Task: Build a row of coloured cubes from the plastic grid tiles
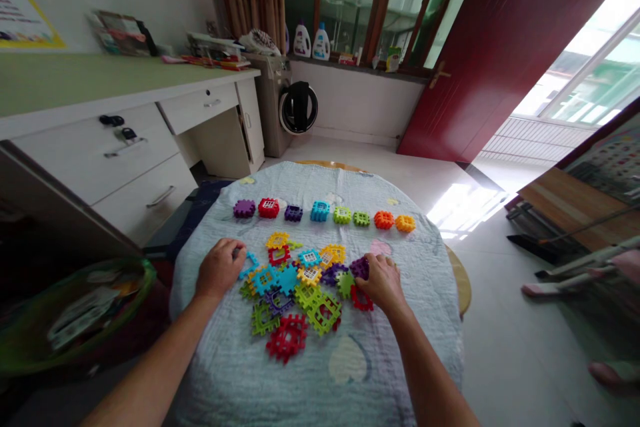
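A loose pile of flat, notched interlocking building pieces lies mid-table, among them a red piece (287, 339), a lime-green piece (324, 312) and a yellow window piece (310, 275). At the pile's left edge, my left hand (223, 268) has curled fingers against a light blue piece (249, 265); its fingertips are partly hidden. On the right side, my right hand (384, 279) pinches a dark purple piece (360, 268), just above a red frame piece (362, 298). Behind the pile stands a row of assembled blocks, including a purple block (245, 208) and an orange block (384, 219).
A pale patterned cloth (400, 347) covers the round table. To the left are a bin (143, 280) with a green liner and a white desk (135, 140). A washing machine (274, 103) with its door open and a red door (480, 60) stand beyond.
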Tool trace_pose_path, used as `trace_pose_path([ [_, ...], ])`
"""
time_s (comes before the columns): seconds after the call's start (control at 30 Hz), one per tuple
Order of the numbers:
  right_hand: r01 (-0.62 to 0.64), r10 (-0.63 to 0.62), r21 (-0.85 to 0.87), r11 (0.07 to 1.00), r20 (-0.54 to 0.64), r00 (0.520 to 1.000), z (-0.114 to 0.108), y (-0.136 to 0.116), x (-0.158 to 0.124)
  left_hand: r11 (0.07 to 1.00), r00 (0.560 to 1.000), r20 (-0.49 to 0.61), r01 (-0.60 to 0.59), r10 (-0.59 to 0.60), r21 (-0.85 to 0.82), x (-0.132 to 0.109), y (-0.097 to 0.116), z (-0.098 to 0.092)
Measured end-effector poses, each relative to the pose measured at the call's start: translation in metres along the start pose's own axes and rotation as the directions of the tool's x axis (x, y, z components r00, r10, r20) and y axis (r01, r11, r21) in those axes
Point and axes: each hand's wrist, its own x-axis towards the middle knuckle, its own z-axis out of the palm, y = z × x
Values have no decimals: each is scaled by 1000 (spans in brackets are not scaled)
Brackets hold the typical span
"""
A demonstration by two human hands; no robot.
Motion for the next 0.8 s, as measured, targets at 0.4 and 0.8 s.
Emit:
trace_pose_path([
  [0.4, 301, -266, 236, 924, -168, 949, -7, -47, 38, 1000, 1000, 15, 18, -18, 0, -1, 2, -1],
  [0.8, 375, -375, 283, 883, -59, 925, 5, -86, 79, 996, 997, 47, 71, -69, -45, -2, 10, -9],
])
